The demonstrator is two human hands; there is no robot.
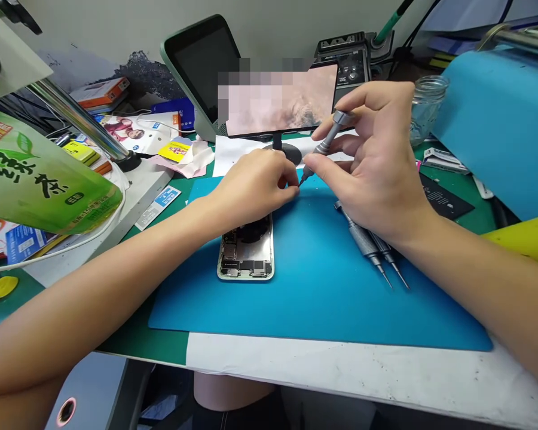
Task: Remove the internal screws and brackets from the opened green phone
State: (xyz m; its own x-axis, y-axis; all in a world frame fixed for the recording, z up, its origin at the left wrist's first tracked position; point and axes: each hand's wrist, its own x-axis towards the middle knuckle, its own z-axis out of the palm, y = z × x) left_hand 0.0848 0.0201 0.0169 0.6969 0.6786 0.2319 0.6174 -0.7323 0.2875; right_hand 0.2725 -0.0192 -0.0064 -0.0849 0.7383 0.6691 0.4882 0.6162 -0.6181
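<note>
Gripping a precision screwdriver [326,140] in my right hand [376,143], I had my left hand [257,185] curled narrow beside its tip, contents indiscernible to me, partly hiding an opened smartphone [256,254].

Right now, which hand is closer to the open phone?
Left: the left hand is over the far end of the open phone; the right hand is off to its right, holding a screwdriver.

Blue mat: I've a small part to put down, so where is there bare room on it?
On the mat, between the opened phone and the two lying screwdrivers, and along the near edge below the phone. Crowded farther back, by the left hand and the right hand, which holds a third screwdriver.
</note>
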